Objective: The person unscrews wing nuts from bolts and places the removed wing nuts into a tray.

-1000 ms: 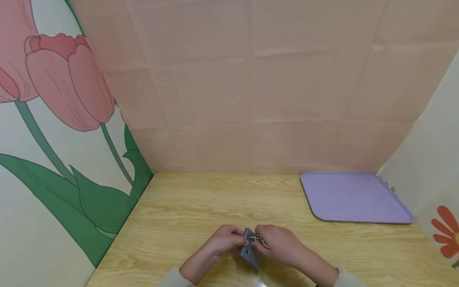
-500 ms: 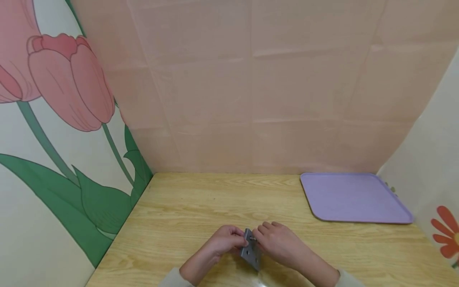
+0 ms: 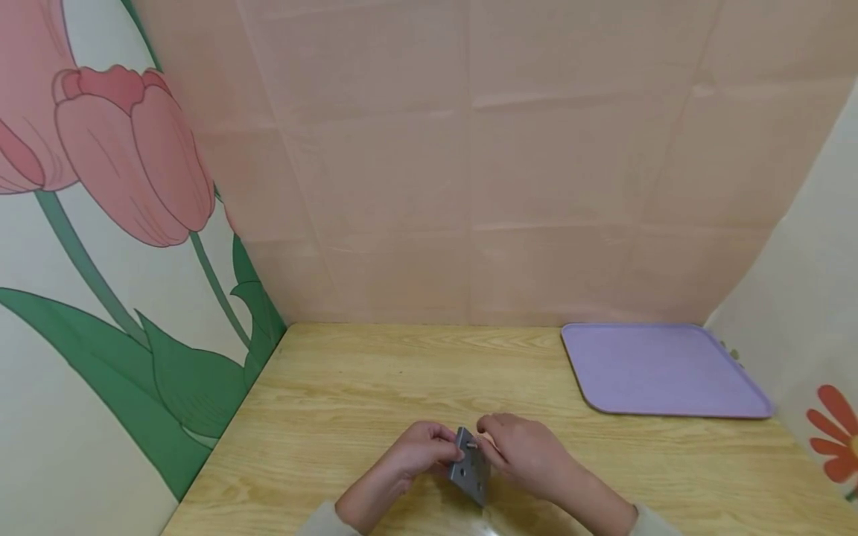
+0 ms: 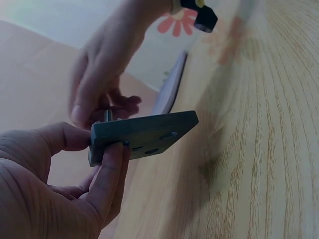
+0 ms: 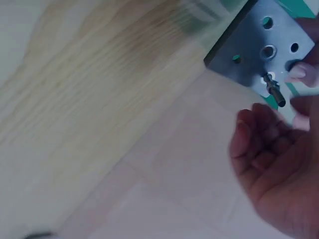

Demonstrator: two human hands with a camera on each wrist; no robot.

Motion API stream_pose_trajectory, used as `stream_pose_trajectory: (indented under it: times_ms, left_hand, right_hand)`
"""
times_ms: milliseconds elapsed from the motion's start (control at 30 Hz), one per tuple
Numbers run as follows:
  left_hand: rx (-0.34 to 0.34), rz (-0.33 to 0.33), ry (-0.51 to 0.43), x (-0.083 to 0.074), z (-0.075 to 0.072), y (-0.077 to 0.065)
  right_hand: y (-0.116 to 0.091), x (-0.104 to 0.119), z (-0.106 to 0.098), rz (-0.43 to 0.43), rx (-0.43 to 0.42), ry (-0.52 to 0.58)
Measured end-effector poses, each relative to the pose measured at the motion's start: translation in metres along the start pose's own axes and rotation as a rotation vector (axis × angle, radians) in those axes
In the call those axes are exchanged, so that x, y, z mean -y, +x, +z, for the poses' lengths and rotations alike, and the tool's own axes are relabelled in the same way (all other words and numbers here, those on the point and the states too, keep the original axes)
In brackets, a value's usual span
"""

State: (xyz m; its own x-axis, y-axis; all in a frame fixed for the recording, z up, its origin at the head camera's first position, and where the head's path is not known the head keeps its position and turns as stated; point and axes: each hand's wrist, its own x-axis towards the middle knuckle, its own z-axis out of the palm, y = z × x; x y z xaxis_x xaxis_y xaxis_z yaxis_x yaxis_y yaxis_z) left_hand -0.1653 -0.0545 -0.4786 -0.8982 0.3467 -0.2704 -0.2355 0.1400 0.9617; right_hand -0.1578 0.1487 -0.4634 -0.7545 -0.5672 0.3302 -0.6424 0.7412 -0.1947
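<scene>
My left hand [image 3: 421, 448] pinches a grey square metal plate [image 3: 472, 476] at one corner and holds it tilted above the table. Several round holes pierce the plate [image 5: 256, 47], as the right wrist view shows. From a hole near the gripped corner juts a short, bolt-like metal pin [image 5: 274, 91]; its exact kind is too small to tell. My right hand [image 3: 529, 454] is beside that pin, fingers loosely curled. In the right wrist view a small gap separates the right hand's fingers [image 5: 244, 134] from the pin. Left thumb and fingers lie on opposite faces of the plate [image 4: 144, 129].
A lilac tray [image 3: 663, 368] lies at the back right of the wood-grain table [image 3: 362, 380]. Behind the table hangs a pinkish sheet [image 3: 469, 186]. A flower-patterned wall [image 3: 134, 260] borders the left side, and a pale wall [image 3: 804, 298] the right.
My right hand first had its fingers at the pin, then closed over it, and now has drawn back slightly with the fingers opened. The left hand and plate stay in place.
</scene>
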Motion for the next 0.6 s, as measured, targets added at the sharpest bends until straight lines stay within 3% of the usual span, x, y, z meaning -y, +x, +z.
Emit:
stream_pose_trajectory:
  times_ms: [100,200,433,600]
  left_hand:
    - [-0.006,-0.007,0.007,-0.0003,0.0003,-0.0002]
    - [-0.008,-0.009,0.012,-0.0001,0.0003,-0.0002]
    - [-0.011,0.002,0.006,0.0016,0.0009,0.0006]
    - [-0.006,0.001,0.010,0.0000,0.0011,-0.0006]
  right_hand:
    - [0.0017,-0.0002,-0.0033,0.196,0.103,0.186]
    - [0.0018,-0.0019,-0.0048,0.317,0.193,0.346]
    - [0.0009,-0.0033,-0.0017,0.455,0.306,0.725]
    - [0.0016,-0.0016,-0.0005,0.524,0.343,0.850]
